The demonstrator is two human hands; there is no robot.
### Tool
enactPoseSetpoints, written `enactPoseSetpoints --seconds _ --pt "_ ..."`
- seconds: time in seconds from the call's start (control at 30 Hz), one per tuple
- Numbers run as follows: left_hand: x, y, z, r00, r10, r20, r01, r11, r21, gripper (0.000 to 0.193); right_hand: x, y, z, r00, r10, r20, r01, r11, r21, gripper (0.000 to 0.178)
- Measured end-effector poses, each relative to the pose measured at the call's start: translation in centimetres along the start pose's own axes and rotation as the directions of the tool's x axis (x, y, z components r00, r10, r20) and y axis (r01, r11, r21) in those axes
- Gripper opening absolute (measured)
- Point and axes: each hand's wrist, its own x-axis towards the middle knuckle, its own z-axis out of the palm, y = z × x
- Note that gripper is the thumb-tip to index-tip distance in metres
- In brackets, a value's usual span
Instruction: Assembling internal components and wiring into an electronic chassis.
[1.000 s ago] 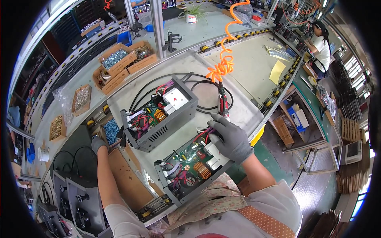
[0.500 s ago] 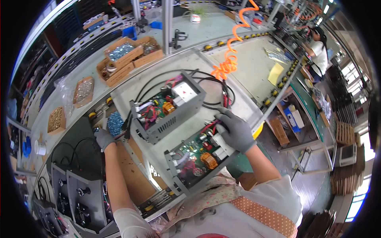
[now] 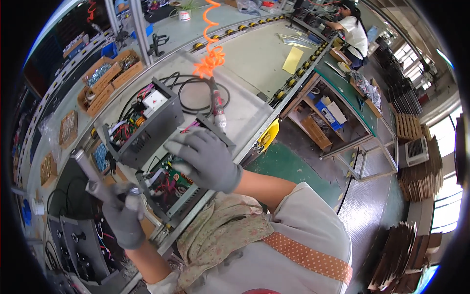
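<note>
My left hand (image 3: 123, 223), in a grey glove, is closed around a grey tube-shaped tool (image 3: 90, 176); its exact kind is blurred. A small shiny piece shows by the fingers. My right hand (image 3: 208, 159), also gloved, has its fingers stretched over the nearer open metal case (image 3: 188, 198). That case holds a green circuit board (image 3: 169, 176) and coloured wires, and my hand hides part of it. Whether the fingers touch it I cannot tell. Behind it sits a second open metal case (image 3: 152, 130) with a white socket panel (image 3: 155, 100).
A red-and-grey power tool (image 3: 218, 110) lies on the metal tray (image 3: 245, 110) below an orange coiled hose (image 3: 211, 61). Cardboard boxes of screws (image 3: 100, 76) stand left. Dark metal panels (image 3: 81, 240) lean at lower left. Another person (image 3: 353, 34) works far right.
My left hand has come up from the screw bin with the grey tool in it. My right hand has left the power tool and moved over the nearer case. The view has swung right.
</note>
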Motion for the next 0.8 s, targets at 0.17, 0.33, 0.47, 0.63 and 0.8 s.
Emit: enactPoseSetpoints --seconds 0.17,0.33,0.47,0.63,0.8 --pt "-1.5 -1.9 2.3 0.983 -0.161 0.090 0.169 0.981 -0.092 0.047 -1.3 -3.9 -0.7 0.979 -0.064 0.196 0.026 0.981 0.190 0.051" --pt "-3.0 -2.1 2.5 0.982 -0.191 -0.011 0.191 0.976 0.106 0.040 -1.7 -4.2 0.5 0.981 -0.149 0.124 0.127 0.977 0.174 0.042" --pt "-3.9 -2.1 2.4 0.979 -0.200 -0.048 0.206 0.955 0.214 0.041 -1.9 -5.0 0.1 0.944 -0.172 0.283 0.146 0.983 0.108 0.040" --pt "-3.9 -2.8 2.2 0.987 0.077 -0.141 -0.047 0.978 0.205 0.052 -0.8 -4.5 1.3 0.957 0.018 0.291 -0.109 0.948 0.299 0.029" --pt "-4.9 -3.0 2.2 0.987 -0.111 -0.117 0.082 0.969 -0.231 0.057 0.8 -5.4 2.4 0.872 0.328 0.364 -0.485 0.473 0.736 0.027"
